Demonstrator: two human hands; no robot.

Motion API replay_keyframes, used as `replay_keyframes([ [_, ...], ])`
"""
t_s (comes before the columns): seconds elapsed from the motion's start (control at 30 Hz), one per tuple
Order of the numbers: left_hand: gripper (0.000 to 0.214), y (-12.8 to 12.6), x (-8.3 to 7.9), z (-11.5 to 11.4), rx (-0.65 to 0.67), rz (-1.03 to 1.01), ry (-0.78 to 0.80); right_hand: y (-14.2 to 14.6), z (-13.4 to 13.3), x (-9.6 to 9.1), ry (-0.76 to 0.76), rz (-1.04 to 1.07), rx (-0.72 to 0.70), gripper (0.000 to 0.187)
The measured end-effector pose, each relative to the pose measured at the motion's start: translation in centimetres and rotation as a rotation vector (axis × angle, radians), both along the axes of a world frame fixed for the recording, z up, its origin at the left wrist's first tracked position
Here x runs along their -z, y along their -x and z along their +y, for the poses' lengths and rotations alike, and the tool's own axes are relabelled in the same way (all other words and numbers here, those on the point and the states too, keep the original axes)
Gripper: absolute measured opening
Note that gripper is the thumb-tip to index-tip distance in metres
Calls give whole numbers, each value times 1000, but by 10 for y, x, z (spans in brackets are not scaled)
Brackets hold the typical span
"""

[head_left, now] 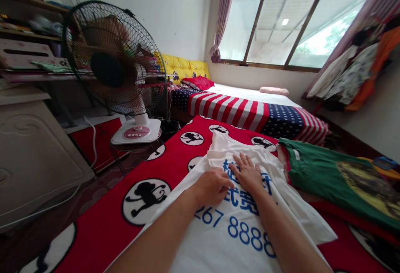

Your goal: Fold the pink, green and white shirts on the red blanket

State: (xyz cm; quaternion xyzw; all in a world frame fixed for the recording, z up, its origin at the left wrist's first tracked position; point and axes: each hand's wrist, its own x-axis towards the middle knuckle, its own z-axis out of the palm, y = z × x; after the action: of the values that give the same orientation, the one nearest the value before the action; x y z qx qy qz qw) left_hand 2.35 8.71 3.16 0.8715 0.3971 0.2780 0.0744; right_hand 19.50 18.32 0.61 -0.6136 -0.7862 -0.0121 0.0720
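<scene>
bright window [278, 25], soft daylight, stretched edges

- I'm seeing the left hand [212, 186] kinda curled on a white shirt [212, 250]
- right hand [249, 176] flat over its blue print [245, 233]
- green shirt [315, 167] just beside it

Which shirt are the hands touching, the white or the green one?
The white shirt with blue lettering: the left hand and right hand are both on it. Neither touches the green shirt to its right.
</scene>
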Motion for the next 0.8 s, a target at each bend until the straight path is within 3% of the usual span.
replay_keyframes([
  [0.13,23,2,-2,0,-309,-99,-22,0,0,0,-5,15,-4,55],
  [0.23,71,7,-3,6,-599,-207,-35,0,-1,-1,-11,11,2,55],
  [0.3,91,8,-1,9,-681,-232,19,0,-1,-1,-12,14,4,55],
  [0.37,82,7,2,9,-626,-191,65,0,-2,-2,-9,22,0,55],
  [0.5,37,-1,8,6,-389,-66,53,0,-2,-1,-23,30,-5,54],
  [0.6,38,0,9,13,-318,-120,45,0,-1,0,-26,29,0,53],
  [0.67,40,15,6,23,-436,-253,-9,0,-1,0,-26,30,6,53],
  [0.8,58,71,-4,37,-943,-455,-211,0,-1,-1,-17,36,6,54],
])
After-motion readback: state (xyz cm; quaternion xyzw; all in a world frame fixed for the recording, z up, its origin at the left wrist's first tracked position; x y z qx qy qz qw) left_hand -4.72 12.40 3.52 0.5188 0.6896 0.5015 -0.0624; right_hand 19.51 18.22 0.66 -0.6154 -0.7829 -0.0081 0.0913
